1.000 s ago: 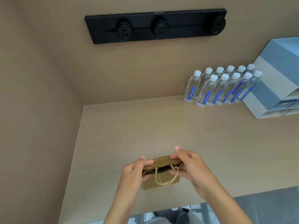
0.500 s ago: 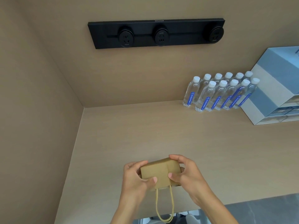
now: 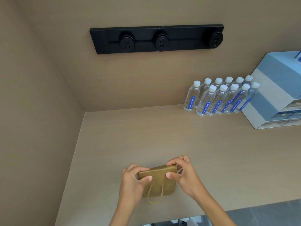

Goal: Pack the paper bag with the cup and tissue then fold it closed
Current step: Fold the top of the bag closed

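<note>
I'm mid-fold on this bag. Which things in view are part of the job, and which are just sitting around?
Part of the job:
- paper bag, top folded over, rope handle hanging toward you
- left hand and right hand, each with a grip on the fold

Just lying about:
- water bottles
- blue-grey boxes
- socket strip

The cup and tissue aren't visible.
</note>
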The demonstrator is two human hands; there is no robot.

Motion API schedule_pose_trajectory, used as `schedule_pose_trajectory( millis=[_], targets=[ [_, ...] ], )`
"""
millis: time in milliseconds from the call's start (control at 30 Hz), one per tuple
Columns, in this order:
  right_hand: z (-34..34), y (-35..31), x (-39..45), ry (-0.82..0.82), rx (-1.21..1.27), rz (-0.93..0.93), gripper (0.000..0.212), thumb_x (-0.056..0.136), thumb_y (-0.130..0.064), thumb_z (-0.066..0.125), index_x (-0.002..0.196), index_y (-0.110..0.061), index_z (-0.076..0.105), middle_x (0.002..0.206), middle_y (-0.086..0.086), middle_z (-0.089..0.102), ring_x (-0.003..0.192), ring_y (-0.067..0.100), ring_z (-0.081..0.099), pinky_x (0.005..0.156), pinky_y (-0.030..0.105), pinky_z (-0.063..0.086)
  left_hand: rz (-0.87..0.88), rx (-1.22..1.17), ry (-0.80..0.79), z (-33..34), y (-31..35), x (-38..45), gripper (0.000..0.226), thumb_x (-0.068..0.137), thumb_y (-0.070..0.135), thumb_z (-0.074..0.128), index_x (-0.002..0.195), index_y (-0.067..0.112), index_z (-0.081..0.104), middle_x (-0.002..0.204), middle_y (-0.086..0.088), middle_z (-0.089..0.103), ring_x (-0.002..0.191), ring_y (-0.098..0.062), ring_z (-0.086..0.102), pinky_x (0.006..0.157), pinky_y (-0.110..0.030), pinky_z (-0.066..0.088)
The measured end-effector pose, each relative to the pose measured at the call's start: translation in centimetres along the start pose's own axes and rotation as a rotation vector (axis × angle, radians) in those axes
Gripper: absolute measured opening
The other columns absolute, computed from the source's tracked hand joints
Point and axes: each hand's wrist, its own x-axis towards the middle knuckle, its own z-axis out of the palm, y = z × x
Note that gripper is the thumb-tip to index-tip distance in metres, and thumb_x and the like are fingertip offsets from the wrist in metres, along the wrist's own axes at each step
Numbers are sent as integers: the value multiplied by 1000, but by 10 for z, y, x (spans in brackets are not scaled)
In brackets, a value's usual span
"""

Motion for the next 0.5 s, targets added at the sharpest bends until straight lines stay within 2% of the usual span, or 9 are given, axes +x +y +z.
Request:
schedule_pose_trajectory(
  millis=[67, 167, 233, 300, 400, 500],
  targets=[
    [-1, 2, 1, -9, 11, -34, 30, 69, 1, 81, 88, -19, 71, 105, 4, 43, 101, 17, 49, 73, 0, 37, -37, -56, -4, 0, -2, 0, 21, 69, 11, 84, 76, 27, 73, 83, 9, 72, 88, -5, 62, 74, -14, 45],
    [1, 5, 1, -50, -41, -45, 32, 69, -4, 83, 94, -22, 73, 115, -2, 45, 113, 11, 46, 78, 1, 35, -76, -133, -17, 0, -7, 1, 20, 69, 10, 84, 77, 25, 74, 75, 12, 75, 72, 0, 67, 63, -7, 47],
    [3, 8, 1, -5, -5, -51, 30, 69, 1, 81, 93, -15, 76, 111, 0, 49, 106, 13, 51, 75, 2, 37, -61, -130, -24, 3, -10, 0, 17, 70, 11, 83, 75, 25, 74, 76, 15, 75, 71, 0, 67, 63, -8, 47],
    [4, 9, 3, 48, 40, -55, 26, 69, 8, 78, 88, -9, 76, 103, 3, 55, 95, 15, 57, 71, 4, 39, -53, -125, -9, 6, -12, 1, 14, 72, 12, 82, 73, 23, 74, 75, 10, 75, 73, -5, 68, 67, -14, 49],
    [5, 11, 4, 71, 103, -51, 27, 70, 8, 78, 85, -14, 75, 98, 4, 60, 79, 3, 59, 67, 7, 42, -60, -147, -2, 8, -15, 2, 9, 74, 13, 81, 72, 18, 74, 73, 2, 76, 73, -15, 69, 69, -26, 52],
    [5, 17, 2, 112, 154, -52, 28, 69, 6, 79, 84, -16, 75, 93, 2, 64, 66, -2, 54, 64, 11, 42, -44, -178, -3, 8, -19, 3, 9, 74, 13, 80, 70, 15, 73, 72, 1, 76, 71, -15, 68, 67, -26, 52]
  ],
)
